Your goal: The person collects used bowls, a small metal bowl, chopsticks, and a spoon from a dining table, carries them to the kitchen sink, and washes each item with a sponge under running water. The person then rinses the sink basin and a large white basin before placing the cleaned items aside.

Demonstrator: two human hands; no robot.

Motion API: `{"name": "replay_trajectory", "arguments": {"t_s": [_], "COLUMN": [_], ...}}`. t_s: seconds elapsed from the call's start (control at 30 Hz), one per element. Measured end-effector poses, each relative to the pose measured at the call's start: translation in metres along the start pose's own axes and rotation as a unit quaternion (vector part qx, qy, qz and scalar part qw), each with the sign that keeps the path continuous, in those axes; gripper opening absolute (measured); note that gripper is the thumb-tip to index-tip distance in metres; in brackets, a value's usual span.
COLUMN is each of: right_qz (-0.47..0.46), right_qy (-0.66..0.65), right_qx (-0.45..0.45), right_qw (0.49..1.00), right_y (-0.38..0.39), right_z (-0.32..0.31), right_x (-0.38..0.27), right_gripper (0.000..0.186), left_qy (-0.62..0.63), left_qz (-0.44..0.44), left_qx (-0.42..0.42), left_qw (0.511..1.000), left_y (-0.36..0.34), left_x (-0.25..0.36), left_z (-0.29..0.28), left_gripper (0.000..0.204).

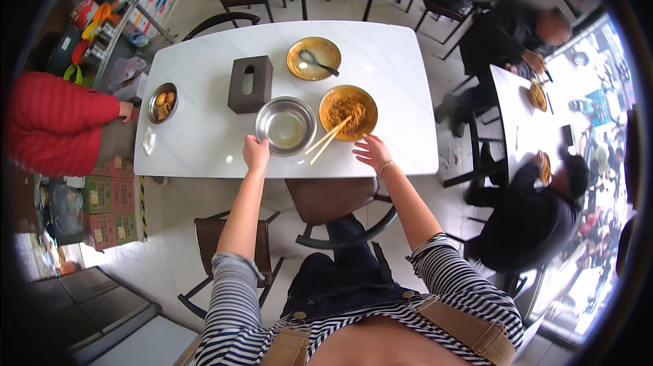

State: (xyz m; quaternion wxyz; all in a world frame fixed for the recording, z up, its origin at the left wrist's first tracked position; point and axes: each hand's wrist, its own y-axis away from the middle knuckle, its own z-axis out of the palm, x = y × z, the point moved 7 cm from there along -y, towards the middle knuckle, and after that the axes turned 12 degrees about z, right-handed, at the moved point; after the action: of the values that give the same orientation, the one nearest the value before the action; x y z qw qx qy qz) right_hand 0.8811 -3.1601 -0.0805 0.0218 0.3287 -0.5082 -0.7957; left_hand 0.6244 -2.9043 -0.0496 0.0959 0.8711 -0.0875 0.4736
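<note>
Striped sleeves [235, 298] and tan straps [289, 347] lie closest, at the bottom of your view. Your left grip [256, 154] meets the near left rim of a steel bowl [267, 128]; you cannot tell whether the fingers are clenched on it. Your right grip [373, 152] is released, fingers spread, just beside the near rim of a yellow bowl [371, 104] of noodles [347, 109]. Wooden chopsticks [329, 139] rest across that rim, pointing toward you. Both bowls stand side by side on the white surface [197, 128]. Beyond them are a dark tissue box [249, 97] and a yellow dish [297, 69] with a black spoon [318, 62]. Farther left, a small steel bowl [153, 104] holds eggs [165, 98]. Someone in a red jacket [61, 121] stands past the left end; diners sit at right.
</note>
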Motion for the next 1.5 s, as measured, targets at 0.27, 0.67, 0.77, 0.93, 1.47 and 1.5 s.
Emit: {"name": "replay_trajectory", "arguments": {"t_s": [0.27,0.67,0.77,0.93,1.47,1.5], "right_qz": [-0.052,-0.099,-0.11,-0.124,-0.149,-0.154], "right_qy": [-0.076,-0.053,-0.05,-0.035,0.0,0.012], "right_qx": [0.043,0.071,0.074,0.061,0.082,0.068], "right_qw": [0.995,0.991,0.99,0.99,0.985,0.986], "right_y": [-0.035,0.01,0.025,0.045,0.111,0.119], "right_z": [-0.004,-0.066,-0.084,-0.108,-0.114,-0.108], "right_x": [-0.008,-0.047,-0.051,-0.048,-0.019,-0.016], "right_gripper": [0.032,0.025,0.026,0.028,0.027,0.026], "left_qy": [0.099,0.543,0.54,0.502,0.504,0.508], "left_qz": [0.009,-0.117,-0.08,-0.064,-0.06,-0.058], "left_qx": [-0.231,-0.202,-0.216,-0.194,-0.134,-0.124], "left_qw": [0.968,0.806,0.81,0.841,0.851,0.85], "left_y": [-0.002,-0.11,-0.122,-0.127,0.029,0.047], "left_x": [0.097,0.096,0.093,0.09,0.109,0.108], "left_z": [0.099,0.179,0.188,0.189,0.014,-0.004], "left_gripper": [0.021,0.061,0.062,0.056,0.054,0.055]}}
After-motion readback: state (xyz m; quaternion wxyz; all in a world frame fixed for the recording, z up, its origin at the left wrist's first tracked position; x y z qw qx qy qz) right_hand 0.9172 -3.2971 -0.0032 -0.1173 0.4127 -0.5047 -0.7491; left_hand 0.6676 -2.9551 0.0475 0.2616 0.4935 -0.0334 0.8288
